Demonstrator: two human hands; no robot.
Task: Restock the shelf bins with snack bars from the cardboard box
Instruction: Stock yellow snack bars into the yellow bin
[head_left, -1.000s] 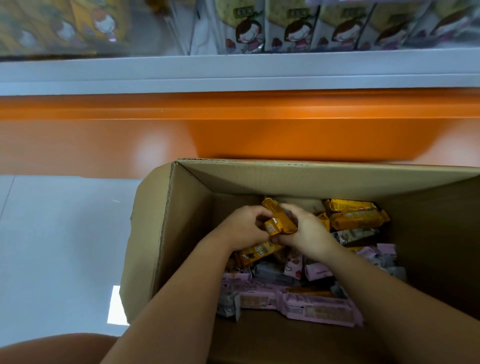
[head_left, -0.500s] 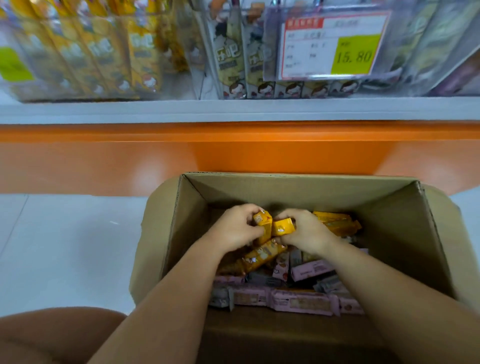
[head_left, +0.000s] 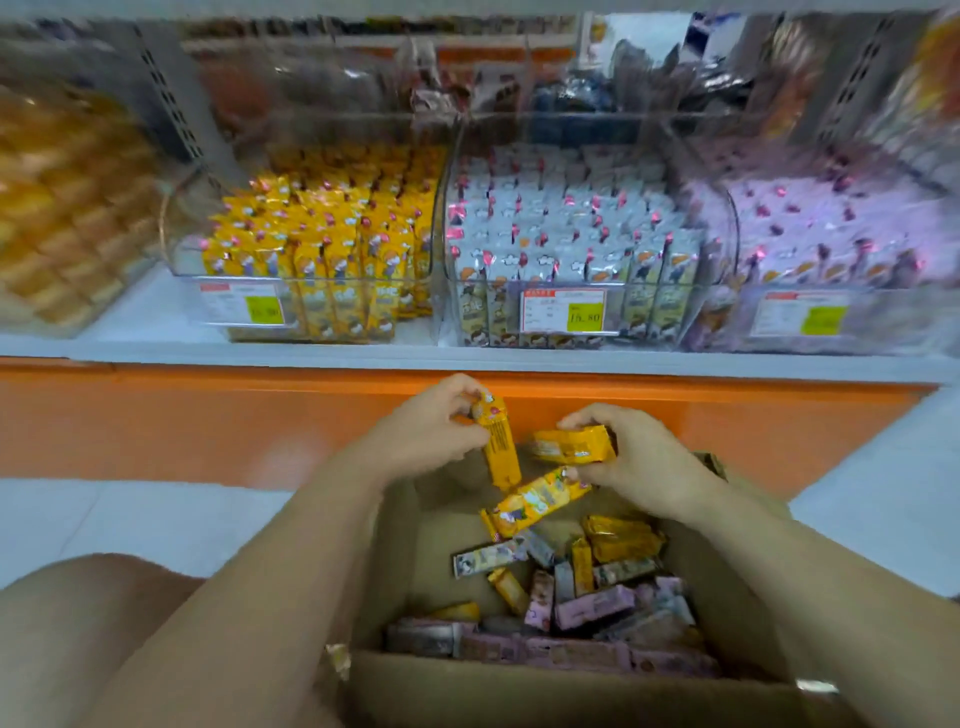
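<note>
A: status on our grips?

B: our left grip (head_left: 431, 431) is curled round one yellow-orange foil-wrapped snack bar (head_left: 501, 447); bar upright, top end at the fingertips. Our right grip (head_left: 639, 457) is curled round a second yellow wrapped bar (head_left: 571, 446) lying roughly level; it also pinches the end of a third yellow bar (head_left: 535, 501), which hangs slantwise below with its low end to the left.

A: where are they relative to the box?

B: all three are above the far end of the open brown cardboard box (head_left: 519, 691), in front of the orange shelf fascia (head_left: 182, 426); upright bar's lower end is just beside the slanted one; we cannot tell if they touch.

A: box contents?

B: loose heap of wrapped bars (head_left: 592, 605); pink, grey and a few yellow, lying every way; pink ones mostly along the near wall.

A: bins?

B: we see three clear plastic bins side by side on the white shelf (head_left: 363, 353); left bin (head_left: 311, 280) is packed with yellow bars standing on end; middle bin (head_left: 483, 283) holds grey-white ones; right bin (head_left: 883, 291) holds pink ones, blurred. Each front carries a white price tag (head_left: 563, 310) with a yellow-green patch. Our bare knee (head_left: 78, 623) is at lower left, over the pale floor (head_left: 130, 514).
</note>
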